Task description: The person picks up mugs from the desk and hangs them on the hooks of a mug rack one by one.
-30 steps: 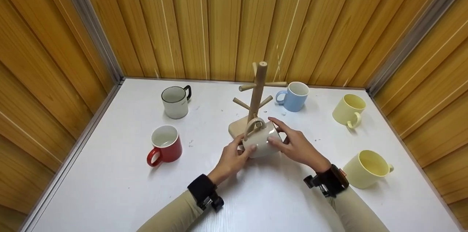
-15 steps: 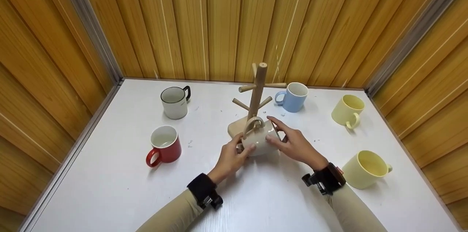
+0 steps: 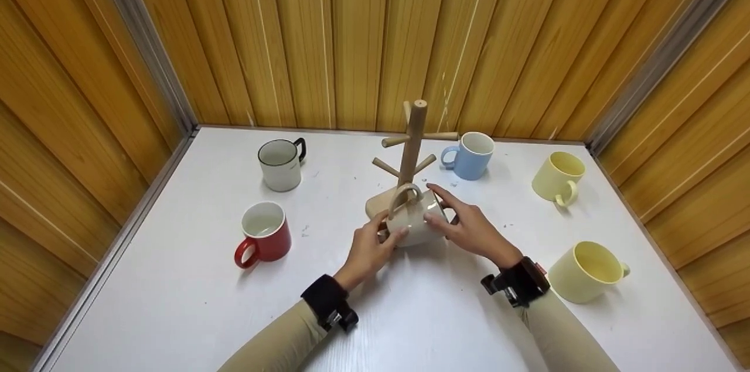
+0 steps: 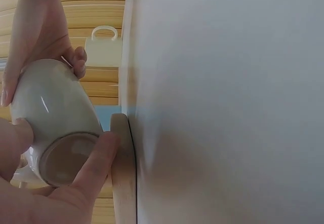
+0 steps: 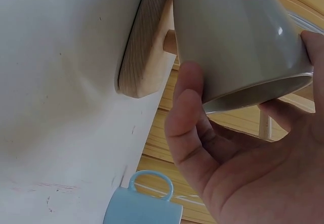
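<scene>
A grey-beige mug [image 3: 416,224] lies tilted on its side in front of the wooden mug tree [image 3: 413,143], its handle [image 3: 395,199] turned up toward the post. My left hand [image 3: 369,250] holds the base end, thumb on the near side; in the left wrist view the fingers reach across the mug's bottom [image 4: 68,158]. At the rim end, my right hand [image 3: 476,231] grips the mug with thumb and fingers, and the right wrist view shows its open mouth [image 5: 258,95]. The handle stands at the tree's lower front; whether a peg passes through it I cannot tell.
On the white table [image 3: 176,301] stand a red mug [image 3: 275,240] and a black-rimmed white mug [image 3: 281,173] at left. A blue mug [image 3: 473,158] is behind right of the tree. Two yellow mugs [image 3: 554,181] are farther right. Wood-patterned walls [image 3: 357,38] enclose the back and sides.
The grey-beige mug has shifted slightly up and left toward the tree's post, both hands moving with it. Their grip looks the same, and the other mugs stay put.
</scene>
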`<state>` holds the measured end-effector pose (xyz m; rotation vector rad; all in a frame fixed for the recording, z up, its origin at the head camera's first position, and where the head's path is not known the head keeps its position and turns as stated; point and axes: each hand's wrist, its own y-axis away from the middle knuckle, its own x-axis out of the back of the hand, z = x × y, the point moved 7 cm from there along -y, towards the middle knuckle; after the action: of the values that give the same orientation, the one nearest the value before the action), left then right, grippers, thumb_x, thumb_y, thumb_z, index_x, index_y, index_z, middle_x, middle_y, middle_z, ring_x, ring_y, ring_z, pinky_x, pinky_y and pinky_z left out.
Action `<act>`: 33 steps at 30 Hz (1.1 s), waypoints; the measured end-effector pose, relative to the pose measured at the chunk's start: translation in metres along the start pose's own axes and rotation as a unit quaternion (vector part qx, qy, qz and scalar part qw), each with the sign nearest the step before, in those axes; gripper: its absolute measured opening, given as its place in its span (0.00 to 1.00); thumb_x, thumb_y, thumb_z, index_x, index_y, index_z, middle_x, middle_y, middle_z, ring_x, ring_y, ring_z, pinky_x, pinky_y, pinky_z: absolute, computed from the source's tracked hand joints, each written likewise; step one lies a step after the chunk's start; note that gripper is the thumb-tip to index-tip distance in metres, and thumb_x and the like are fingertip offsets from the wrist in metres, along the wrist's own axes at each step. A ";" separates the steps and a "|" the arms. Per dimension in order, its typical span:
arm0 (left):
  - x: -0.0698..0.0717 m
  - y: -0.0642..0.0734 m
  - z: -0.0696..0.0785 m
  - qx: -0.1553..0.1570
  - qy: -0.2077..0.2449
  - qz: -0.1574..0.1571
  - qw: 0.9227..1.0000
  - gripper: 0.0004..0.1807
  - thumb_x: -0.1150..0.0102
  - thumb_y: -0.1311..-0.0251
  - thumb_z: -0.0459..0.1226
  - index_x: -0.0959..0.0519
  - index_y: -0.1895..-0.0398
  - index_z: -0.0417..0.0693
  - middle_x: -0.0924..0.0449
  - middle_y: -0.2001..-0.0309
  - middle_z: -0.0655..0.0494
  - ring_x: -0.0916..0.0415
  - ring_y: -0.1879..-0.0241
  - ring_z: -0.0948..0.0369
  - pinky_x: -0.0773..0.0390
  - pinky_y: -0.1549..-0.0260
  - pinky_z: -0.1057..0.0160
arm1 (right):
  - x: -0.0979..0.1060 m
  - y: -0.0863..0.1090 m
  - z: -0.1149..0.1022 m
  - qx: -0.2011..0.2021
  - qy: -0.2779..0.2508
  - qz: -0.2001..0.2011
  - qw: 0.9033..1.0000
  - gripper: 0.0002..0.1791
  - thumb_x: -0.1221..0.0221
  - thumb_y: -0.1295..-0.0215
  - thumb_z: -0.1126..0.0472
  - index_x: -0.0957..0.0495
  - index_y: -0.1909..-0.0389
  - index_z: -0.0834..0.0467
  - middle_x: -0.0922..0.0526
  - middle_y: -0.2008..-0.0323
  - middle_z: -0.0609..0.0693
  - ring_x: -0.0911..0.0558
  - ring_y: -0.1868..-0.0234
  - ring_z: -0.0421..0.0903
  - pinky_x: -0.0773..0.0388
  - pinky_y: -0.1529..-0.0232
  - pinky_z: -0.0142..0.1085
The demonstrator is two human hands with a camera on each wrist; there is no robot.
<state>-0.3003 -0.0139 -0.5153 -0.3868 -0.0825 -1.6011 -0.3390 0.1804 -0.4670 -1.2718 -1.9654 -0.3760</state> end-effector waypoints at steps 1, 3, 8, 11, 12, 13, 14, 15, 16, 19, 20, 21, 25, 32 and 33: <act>0.000 0.000 -0.001 0.002 -0.001 0.001 1.000 0.28 0.35 0.31 0.44 0.25 0.34 0.39 0.17 0.46 0.34 0.15 0.49 0.49 0.14 0.54 0.59 | 0.000 0.000 0.000 -0.001 -0.002 0.000 1.000 0.38 0.40 0.26 0.43 0.40 0.20 0.46 0.17 0.48 0.58 0.17 0.69 0.42 0.18 0.67 0.39; 0.001 0.000 -0.001 0.004 -0.006 0.003 1.000 0.28 0.35 0.31 0.45 0.25 0.34 0.39 0.17 0.46 0.34 0.15 0.48 0.49 0.15 0.53 0.59 | -0.002 -0.001 0.001 -0.003 -0.007 -0.004 1.000 0.38 0.41 0.26 0.42 0.41 0.20 0.45 0.17 0.47 0.58 0.16 0.69 0.42 0.18 0.68 0.38; 0.005 -0.001 0.000 -0.001 -0.013 0.003 1.000 0.28 0.34 0.31 0.44 0.25 0.35 0.35 0.15 0.49 0.34 0.14 0.51 0.49 0.14 0.56 0.59 | -0.004 -0.003 0.001 -0.014 -0.016 -0.015 1.000 0.37 0.42 0.25 0.41 0.42 0.20 0.41 0.17 0.47 0.58 0.16 0.73 0.42 0.19 0.70 0.37; 0.006 -0.003 0.001 -0.003 -0.013 0.000 1.000 0.28 0.34 0.31 0.44 0.24 0.35 0.36 0.15 0.50 0.36 0.13 0.52 0.50 0.14 0.57 0.60 | -0.004 -0.003 0.001 -0.018 -0.015 -0.015 1.000 0.37 0.42 0.26 0.42 0.42 0.20 0.41 0.17 0.47 0.58 0.16 0.71 0.43 0.18 0.70 0.37; 0.006 -0.004 0.001 -0.005 -0.014 0.000 1.000 0.28 0.34 0.31 0.44 0.24 0.35 0.36 0.15 0.50 0.35 0.13 0.53 0.50 0.14 0.57 0.60 | -0.004 -0.004 0.002 -0.019 -0.016 -0.014 1.000 0.37 0.42 0.26 0.42 0.42 0.20 0.42 0.17 0.46 0.59 0.15 0.71 0.44 0.18 0.69 0.38; 0.007 -0.005 0.001 -0.007 -0.016 0.001 1.000 0.28 0.34 0.31 0.45 0.24 0.36 0.36 0.15 0.50 0.35 0.13 0.53 0.50 0.14 0.57 0.59 | -0.005 -0.004 0.002 -0.019 -0.016 -0.014 1.000 0.38 0.42 0.26 0.42 0.42 0.20 0.42 0.17 0.46 0.59 0.15 0.70 0.44 0.17 0.69 0.38; 0.007 -0.005 0.001 -0.008 -0.018 0.002 1.000 0.28 0.34 0.32 0.45 0.24 0.36 0.36 0.15 0.50 0.35 0.13 0.53 0.50 0.14 0.57 0.59 | -0.005 -0.005 0.002 -0.020 -0.018 -0.015 1.000 0.38 0.42 0.26 0.42 0.42 0.20 0.42 0.18 0.46 0.59 0.15 0.69 0.45 0.17 0.68 0.38; 0.007 -0.006 0.000 -0.009 -0.020 0.004 1.000 0.28 0.34 0.32 0.45 0.24 0.36 0.36 0.15 0.50 0.36 0.13 0.52 0.50 0.14 0.57 0.59 | -0.005 -0.005 0.003 -0.020 -0.018 -0.015 1.000 0.38 0.42 0.26 0.41 0.43 0.19 0.41 0.18 0.45 0.60 0.15 0.68 0.45 0.17 0.68 0.39; 0.008 -0.006 0.000 -0.010 -0.022 0.005 1.000 0.28 0.34 0.32 0.45 0.23 0.36 0.36 0.15 0.50 0.36 0.14 0.52 0.50 0.14 0.56 0.58 | -0.006 -0.005 0.003 -0.021 -0.019 -0.016 0.999 0.38 0.42 0.26 0.41 0.43 0.19 0.41 0.18 0.45 0.60 0.14 0.67 0.45 0.16 0.67 0.39; 0.008 -0.007 0.000 -0.011 -0.026 0.006 1.000 0.28 0.34 0.32 0.45 0.23 0.36 0.37 0.15 0.50 0.36 0.14 0.52 0.51 0.14 0.55 0.58 | -0.006 -0.006 0.004 -0.025 -0.022 -0.017 0.999 0.38 0.42 0.26 0.39 0.44 0.19 0.39 0.18 0.43 0.61 0.14 0.65 0.45 0.16 0.64 0.40; 0.008 -0.007 0.000 -0.011 -0.026 0.005 1.000 0.28 0.34 0.32 0.45 0.23 0.36 0.37 0.15 0.50 0.36 0.14 0.52 0.51 0.14 0.55 0.57 | -0.006 -0.006 0.005 -0.027 -0.024 -0.017 0.999 0.38 0.42 0.26 0.39 0.43 0.19 0.39 0.19 0.42 0.62 0.14 0.65 0.45 0.16 0.64 0.40; 0.008 -0.007 0.000 -0.010 -0.024 0.004 1.000 0.28 0.34 0.31 0.45 0.23 0.36 0.37 0.15 0.50 0.36 0.14 0.52 0.51 0.14 0.55 0.57 | -0.006 -0.006 0.005 -0.029 -0.025 -0.018 0.999 0.39 0.42 0.26 0.39 0.44 0.19 0.40 0.19 0.42 0.63 0.13 0.65 0.47 0.16 0.63 0.41; 0.008 -0.007 0.000 -0.007 -0.023 0.005 1.000 0.28 0.34 0.32 0.45 0.23 0.35 0.38 0.14 0.51 0.36 0.13 0.55 0.53 0.15 0.53 0.55 | -0.007 -0.006 0.007 -0.034 -0.033 -0.022 0.999 0.39 0.42 0.26 0.39 0.44 0.19 0.40 0.20 0.40 0.66 0.12 0.65 0.52 0.15 0.62 0.41; 0.008 -0.008 0.000 -0.007 -0.027 0.005 1.000 0.28 0.35 0.31 0.46 0.24 0.35 0.37 0.13 0.53 0.37 0.13 0.60 0.55 0.15 0.55 0.56 | -0.007 -0.007 0.008 -0.038 -0.036 -0.025 0.998 0.39 0.43 0.26 0.39 0.45 0.19 0.40 0.21 0.40 0.67 0.12 0.67 0.55 0.16 0.63 0.42; 0.008 -0.008 0.000 -0.008 -0.029 0.006 1.000 0.29 0.35 0.31 0.46 0.24 0.35 0.37 0.13 0.54 0.38 0.14 0.62 0.56 0.15 0.57 0.57 | -0.007 -0.007 0.008 -0.038 -0.036 -0.025 0.998 0.39 0.43 0.26 0.39 0.45 0.19 0.40 0.20 0.40 0.66 0.12 0.67 0.55 0.16 0.64 0.41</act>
<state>-0.3085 -0.0210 -0.5116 -0.4458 -0.1113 -1.5802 -0.3469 0.1770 -0.4764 -1.3021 -2.0649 -0.4394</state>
